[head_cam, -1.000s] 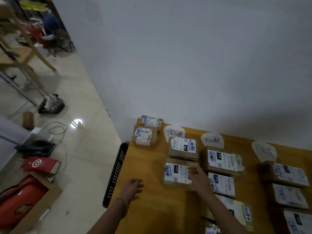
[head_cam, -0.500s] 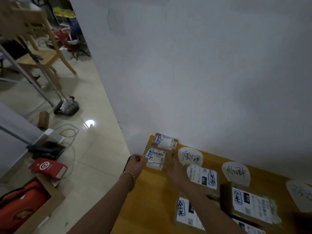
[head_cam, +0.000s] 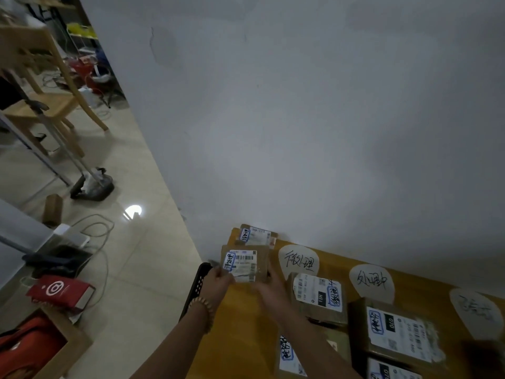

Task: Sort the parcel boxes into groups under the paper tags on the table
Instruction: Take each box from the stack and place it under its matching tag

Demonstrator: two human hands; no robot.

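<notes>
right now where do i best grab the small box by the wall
Probably by its left and right edges, from above: the small box lies flat with the wall behind it and the held box in front.

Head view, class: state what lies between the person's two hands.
A small brown parcel box, gripped at its sides by the left hand and right hand, seen in the head view.

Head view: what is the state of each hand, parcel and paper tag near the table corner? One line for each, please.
Small parcel, held between both hands, label up.
Left hand, gripping that parcel's left edge.
Right hand, gripping its right edge.
Corner parcel, lying on the table, untouched.
Nearest paper tag, flat on the table.
</notes>
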